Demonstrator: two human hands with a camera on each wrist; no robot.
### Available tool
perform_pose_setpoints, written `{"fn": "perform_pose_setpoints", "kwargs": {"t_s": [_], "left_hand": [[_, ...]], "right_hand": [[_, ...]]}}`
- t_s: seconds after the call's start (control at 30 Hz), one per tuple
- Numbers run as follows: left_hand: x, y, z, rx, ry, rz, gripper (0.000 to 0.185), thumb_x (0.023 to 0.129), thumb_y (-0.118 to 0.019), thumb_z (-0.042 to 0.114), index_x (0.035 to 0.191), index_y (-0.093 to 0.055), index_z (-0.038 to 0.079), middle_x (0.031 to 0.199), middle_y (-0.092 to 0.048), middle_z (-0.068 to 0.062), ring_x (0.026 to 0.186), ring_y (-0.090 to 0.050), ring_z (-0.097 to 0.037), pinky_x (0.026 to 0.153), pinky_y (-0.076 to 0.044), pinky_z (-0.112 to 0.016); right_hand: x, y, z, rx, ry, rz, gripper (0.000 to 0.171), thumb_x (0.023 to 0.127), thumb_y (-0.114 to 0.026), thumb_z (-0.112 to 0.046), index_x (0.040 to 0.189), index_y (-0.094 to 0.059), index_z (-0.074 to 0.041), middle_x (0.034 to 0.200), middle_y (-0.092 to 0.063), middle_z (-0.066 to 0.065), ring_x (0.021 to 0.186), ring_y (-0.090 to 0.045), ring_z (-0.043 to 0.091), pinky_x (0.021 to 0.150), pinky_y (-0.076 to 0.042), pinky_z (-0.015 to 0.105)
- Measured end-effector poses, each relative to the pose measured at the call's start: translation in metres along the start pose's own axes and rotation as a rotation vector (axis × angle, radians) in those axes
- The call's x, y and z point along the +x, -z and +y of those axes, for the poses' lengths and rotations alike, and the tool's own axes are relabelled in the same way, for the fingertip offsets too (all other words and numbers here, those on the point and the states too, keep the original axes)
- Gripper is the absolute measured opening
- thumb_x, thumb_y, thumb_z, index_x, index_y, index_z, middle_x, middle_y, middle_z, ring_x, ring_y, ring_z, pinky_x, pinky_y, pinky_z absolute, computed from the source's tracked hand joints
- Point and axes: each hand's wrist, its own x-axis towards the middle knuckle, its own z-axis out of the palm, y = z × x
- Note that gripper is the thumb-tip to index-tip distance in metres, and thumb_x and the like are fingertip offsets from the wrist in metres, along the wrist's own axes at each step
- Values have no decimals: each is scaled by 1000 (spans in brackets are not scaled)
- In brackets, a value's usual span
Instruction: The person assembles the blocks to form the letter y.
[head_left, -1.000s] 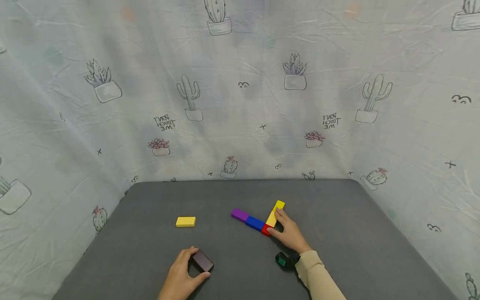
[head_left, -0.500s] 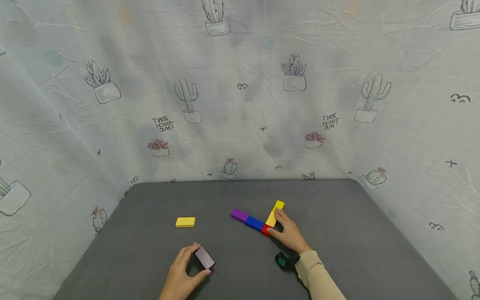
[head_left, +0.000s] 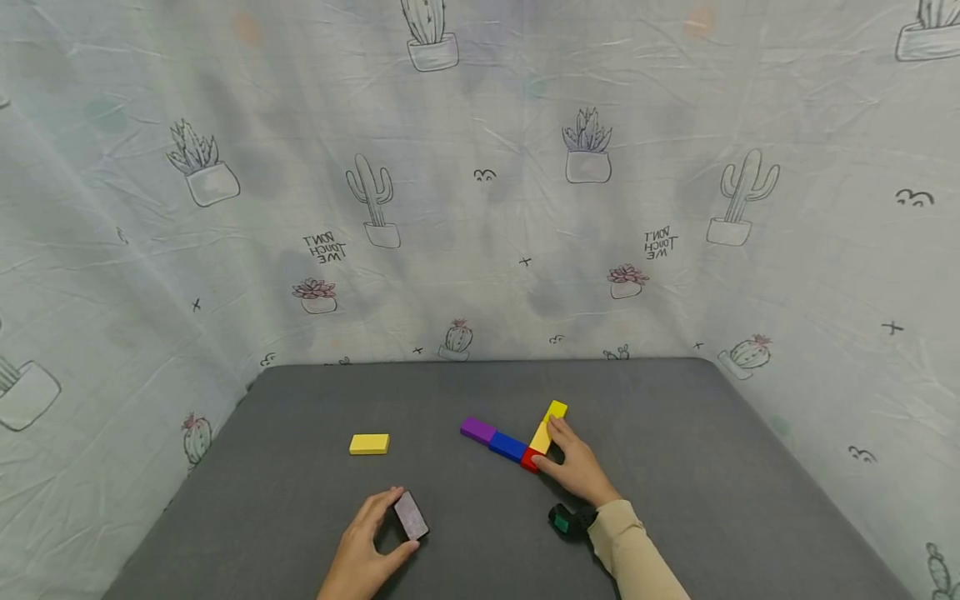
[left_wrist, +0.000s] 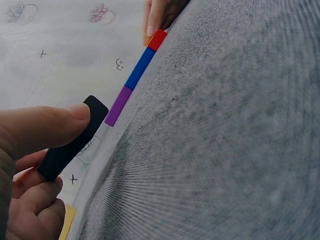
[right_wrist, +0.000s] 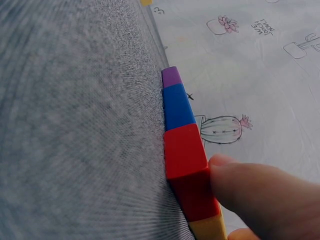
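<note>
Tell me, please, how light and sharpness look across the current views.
Head: soft light, a pale sheen on the dark block in the left hand; left wrist: gray cloth blurry, with fine streaks; right wrist: cloth soft at left, red block fairly crisp.

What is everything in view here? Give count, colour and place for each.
Table: one, grey, foreground
Backdrop: one, pale with cactus prints, behind the table
Loose yellow block: one, yellow, at left
Purple block: one, purple, left end of the row
Blue block: one, blue, next in the row
Red block: one, red, row's corner
Yellow stretch: one or two blocks (partly hidden), yellow, beyond the red block
Dark block: one, dark, in the left hand
Sleeve: one, beige, right arm
Device: one, black and green, beside the sleeve
Left hand: one, near left
Right hand: one, thumb touching the red block
</note>
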Motion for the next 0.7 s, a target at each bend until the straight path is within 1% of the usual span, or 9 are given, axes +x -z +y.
{"fn": "perform_pose_setpoints", "kwargs": {"t_s": [0.23,0.47,0.7], "left_hand": [[0,-1,-1,-24,3,-30,70,69,-84,24,130,-56,6,121,-56,-4,112,-56,-28,86,-53,-43],[3,-1,0,-86,43,-60,71,70,-84,29,132,-55,11,125,-56,-2,116,-54,-28,89,-52,-43],[5,-2,2,-136,47,-64,68,68,-85,26,130,-57,13,124,-57,2,116,-54,-20,88,-52,-35]], "right_hand": [[-1,-3,2,-19,1,13,77,87,-65,-41,144,-35,2,153,-29,18,142,-24,37,110,-29,55],[1,-3,4,-4,9,15,78,88,-65,-41,144,-34,2,154,-27,17,142,-23,36,111,-28,55],[3,-2,4,-16,13,4,78,88,-64,-43,145,-33,2,154,-27,17,143,-22,35,111,-27,54]]}}
